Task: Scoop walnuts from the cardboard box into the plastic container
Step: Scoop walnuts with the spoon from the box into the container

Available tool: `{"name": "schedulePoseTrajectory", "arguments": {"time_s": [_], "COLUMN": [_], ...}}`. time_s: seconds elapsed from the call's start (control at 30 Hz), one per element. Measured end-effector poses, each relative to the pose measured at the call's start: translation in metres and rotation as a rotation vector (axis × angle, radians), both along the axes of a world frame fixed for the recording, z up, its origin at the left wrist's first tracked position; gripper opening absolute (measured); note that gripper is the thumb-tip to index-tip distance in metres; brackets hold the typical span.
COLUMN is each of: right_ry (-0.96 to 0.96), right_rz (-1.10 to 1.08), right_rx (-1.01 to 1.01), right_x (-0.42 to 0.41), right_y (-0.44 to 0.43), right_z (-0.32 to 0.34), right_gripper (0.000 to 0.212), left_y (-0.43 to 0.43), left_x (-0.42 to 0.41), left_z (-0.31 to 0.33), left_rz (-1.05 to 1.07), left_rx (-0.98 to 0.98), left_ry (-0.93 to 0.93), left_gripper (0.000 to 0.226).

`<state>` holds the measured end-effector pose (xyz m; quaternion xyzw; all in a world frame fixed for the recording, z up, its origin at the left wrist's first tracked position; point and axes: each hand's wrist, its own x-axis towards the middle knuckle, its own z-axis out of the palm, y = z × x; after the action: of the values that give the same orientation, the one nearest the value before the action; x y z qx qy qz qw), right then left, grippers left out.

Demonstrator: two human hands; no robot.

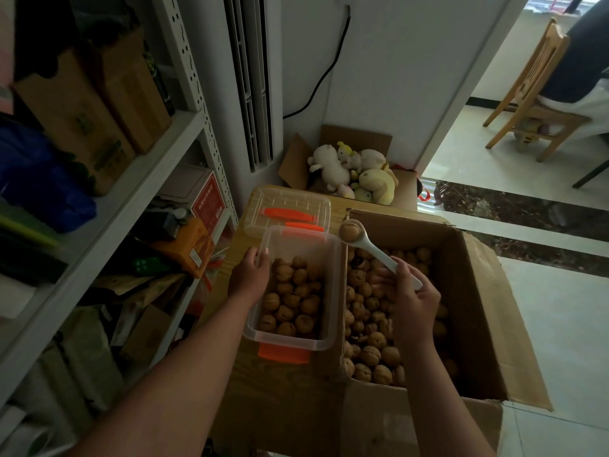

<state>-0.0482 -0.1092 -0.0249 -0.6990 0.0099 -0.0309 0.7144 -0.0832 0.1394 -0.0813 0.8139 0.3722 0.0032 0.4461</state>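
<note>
A clear plastic container (332,291) with orange latches sits on a wooden table, holding several walnuts (291,301). My left hand (249,275) grips its left rim. To its right stands an open cardboard box (474,311) full of walnuts (369,324). My right hand (413,298) holds the handle of a white spoon (379,255) above the box. The spoon's bowl carries one walnut (348,231), raised near the box's far left corner, just right of the container's far end.
The container's clear lid (286,209) with orange clips lies on the wooden table (283,390) behind it. A box of plush toys (356,173) sits further back. Metal shelving (158,179) with boxes lines the left. A wooden chair (534,94) stands at the far right.
</note>
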Motion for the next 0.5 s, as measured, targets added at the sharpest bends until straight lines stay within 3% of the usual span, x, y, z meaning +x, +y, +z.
{"name": "schedulePoseTrajectory", "arguments": {"time_s": [0.17,0.33,0.5], "right_ry": [-0.240,-0.439,-0.412], "right_rz": [0.129,0.102,0.006], "right_rx": [-0.341,-0.553,-0.738], "right_x": [-0.002,0.002,0.007], "right_y": [0.006,0.002,-0.010], "right_z": [-0.004,-0.008,-0.011], "right_gripper": [0.022,0.024,0.018], "left_y": [-0.002,-0.001,-0.001], "left_x": [-0.001,-0.001,-0.001], "left_z": [0.003,0.002,0.002], "left_rz": [-0.009,-0.013,-0.010], "left_rx": [0.004,0.004,0.002], "left_ry": [-0.012,-0.017,-0.011], "left_gripper": [0.042,0.039,0.038]}}
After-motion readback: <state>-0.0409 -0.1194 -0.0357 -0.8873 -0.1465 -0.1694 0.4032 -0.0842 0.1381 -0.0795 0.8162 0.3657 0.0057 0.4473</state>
